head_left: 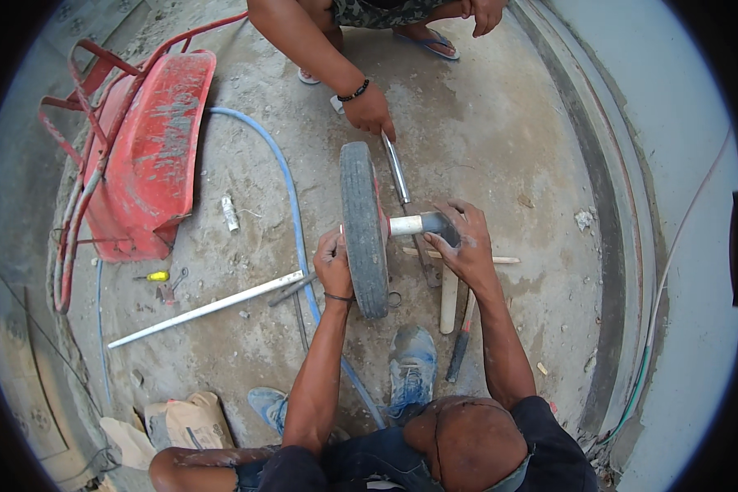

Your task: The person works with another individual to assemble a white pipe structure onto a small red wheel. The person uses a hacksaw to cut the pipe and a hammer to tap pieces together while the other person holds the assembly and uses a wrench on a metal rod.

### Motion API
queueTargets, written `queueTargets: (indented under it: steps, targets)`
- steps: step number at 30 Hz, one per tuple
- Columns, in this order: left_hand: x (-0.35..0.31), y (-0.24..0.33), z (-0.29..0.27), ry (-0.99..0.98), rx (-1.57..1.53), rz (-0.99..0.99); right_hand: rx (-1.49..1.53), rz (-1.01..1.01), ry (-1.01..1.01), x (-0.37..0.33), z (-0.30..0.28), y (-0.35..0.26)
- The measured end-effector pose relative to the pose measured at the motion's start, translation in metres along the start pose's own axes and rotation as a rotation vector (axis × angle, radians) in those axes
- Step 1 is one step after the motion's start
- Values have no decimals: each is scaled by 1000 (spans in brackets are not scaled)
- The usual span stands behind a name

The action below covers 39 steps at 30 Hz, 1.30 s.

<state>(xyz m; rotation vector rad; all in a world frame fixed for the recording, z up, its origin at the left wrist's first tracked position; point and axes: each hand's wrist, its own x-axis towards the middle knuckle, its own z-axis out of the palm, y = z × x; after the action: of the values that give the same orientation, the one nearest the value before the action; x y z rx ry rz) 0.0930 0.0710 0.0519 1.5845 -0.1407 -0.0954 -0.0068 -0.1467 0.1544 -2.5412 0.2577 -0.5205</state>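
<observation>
The left hand [333, 262] is curled at the left side of the wheel [363, 238], near its hub; whether it grips anything there is hidden. The right hand [466, 242] is partly closed, fingers and thumb around the dark fitting [439, 225] at the end of the white tube [406, 226] that sticks out from the wheel's right side. The wheel stands upright between the hands.

Just beyond, a co-worker's hand [372, 111] holds a chrome tool [396, 170] slanting down toward the tube. Below the right hand lie a wood strip [449, 302] and a dark handle [459, 355], close to the shoe [412, 365]. Left of the wheel, a blue hose [284, 164] curves across the floor [517, 164], with a white pipe [205, 310], a yellow screwdriver [157, 276] and a tipped red wheelbarrow [152, 156] farther out.
</observation>
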Motion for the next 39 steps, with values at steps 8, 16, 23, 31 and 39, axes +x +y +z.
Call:
queueTargets:
  steps: [8,16,23,31,39]
  targets:
    - [3,0,-6,55,16,3,1499,453,-55,-93,-35,-62]
    - [-1,-4,40,-17,-134,-82,701,600,-755,-500,7,79]
    - [8,1,-11,49,16,26,499,592,-269,-170,-48,-35]
    - [21,-14,0,13,-183,-144,459,478,-88,5,5,11]
    - [-5,4,-69,116,-266,-289,584,344,-254,34,33,-38]
